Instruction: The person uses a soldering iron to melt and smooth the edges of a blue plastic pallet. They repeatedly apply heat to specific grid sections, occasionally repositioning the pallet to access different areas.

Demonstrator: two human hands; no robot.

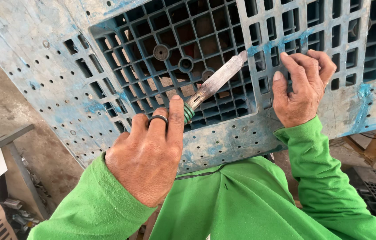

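Nearest: green sleeves [250, 200], both arms raised to the work

Left hand [148, 155]: grip closed around green handle [188, 113] of flat metal blade [217, 81]; dark ring [158, 118] on one finger; index finger extended along the handle

Blade angled up and right, tip at a rib of blue plastic pallet [63, 84], close to the right fingertips

Right hand [301, 91]: fingers hooked over the grid, pinching a rib, bracing the pallet

Risks, judged:
- blade tip slipping off worn rib toward right fingers, given closeness
- cracked, scarred plastic snapping under prying force
- pallet shifting if right grip loosens

Beyond: concrete floor [1, 102], metal frame [6, 142] at left
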